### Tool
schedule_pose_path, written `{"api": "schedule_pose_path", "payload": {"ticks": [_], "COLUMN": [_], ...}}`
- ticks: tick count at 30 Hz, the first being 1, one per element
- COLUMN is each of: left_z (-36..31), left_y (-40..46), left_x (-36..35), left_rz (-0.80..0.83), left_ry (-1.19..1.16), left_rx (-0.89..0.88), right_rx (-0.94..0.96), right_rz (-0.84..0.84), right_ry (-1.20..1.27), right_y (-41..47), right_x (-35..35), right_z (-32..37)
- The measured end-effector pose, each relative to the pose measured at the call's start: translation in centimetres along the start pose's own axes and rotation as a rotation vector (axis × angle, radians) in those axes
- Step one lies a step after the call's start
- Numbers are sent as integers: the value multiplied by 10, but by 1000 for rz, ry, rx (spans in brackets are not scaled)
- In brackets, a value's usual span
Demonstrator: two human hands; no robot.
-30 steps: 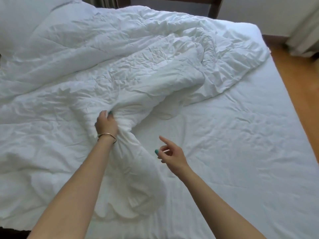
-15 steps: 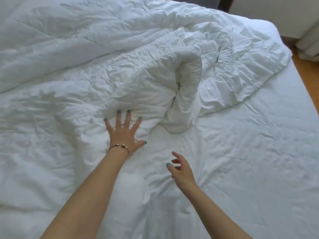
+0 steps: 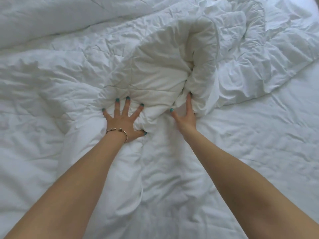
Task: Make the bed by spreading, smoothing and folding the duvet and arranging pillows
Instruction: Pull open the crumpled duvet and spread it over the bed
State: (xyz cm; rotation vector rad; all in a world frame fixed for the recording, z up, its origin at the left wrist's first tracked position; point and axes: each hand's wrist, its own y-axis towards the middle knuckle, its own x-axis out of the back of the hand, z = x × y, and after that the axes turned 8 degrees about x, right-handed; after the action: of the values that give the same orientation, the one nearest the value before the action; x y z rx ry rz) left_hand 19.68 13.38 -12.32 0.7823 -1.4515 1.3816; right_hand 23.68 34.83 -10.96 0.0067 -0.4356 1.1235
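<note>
While the left hand (image 3: 123, 122) presses flat with spread fingers, the right hand (image 3: 185, 116) digs straight fingers under the duvet (image 3: 160, 71), bunched at frame centre. With nothing actually gripped, a push would likely roll the fold tighter instead of spreading it.

Bare forearms; teal nail polish; gold bangle (image 3: 124, 135).

A white, creased bed sheet (image 3: 259, 152) fills the right side — soft, even daylight throughout.

left arm extended, left hand (image 3: 122, 120) flat, fingers splayed, pressing down | right arm extended, right hand (image 3: 185, 118) fingers straight, thumb spread, pushing forward
</note>
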Motion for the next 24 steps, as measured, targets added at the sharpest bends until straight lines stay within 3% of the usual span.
{"api": "schedule_pose_path", "payload": {"ticks": [3, 6, 8, 12, 16, 18, 21, 24], "left_z": [-4, -4, -3, -3, 3, -1, -16, -39], "left_y": [-5, -24, -39, -70, -101, -116, -116, -113], "left_x": [1, 4, 6, 44, 86, 104, 106, 89], "left_rz": [-80, -275, -430, -504, -569, -645, -560, -410], "left_ry": [33, -9, -139, -527, -800, -788, -586, -495], "left_rx": [-7, -100, -137, -126, -140, -101, 73, 102], "right_rx": [10, 16, 42, 120, 177, 159, 2, -216], "right_rz": [-146, -123, -118, -129, -337, -532, -650, -382], "right_ry": [101, 106, 69, -27, -11, 84, 154, 46], "right_y": [-3, -24, -40, -68, -89, -89, -93, -112], "right_x": [-3, 16, 45, 124, 204, 240, 256, 217], "right_z": [14, 21, 27, 48, 82, 84, 74, 52]}}
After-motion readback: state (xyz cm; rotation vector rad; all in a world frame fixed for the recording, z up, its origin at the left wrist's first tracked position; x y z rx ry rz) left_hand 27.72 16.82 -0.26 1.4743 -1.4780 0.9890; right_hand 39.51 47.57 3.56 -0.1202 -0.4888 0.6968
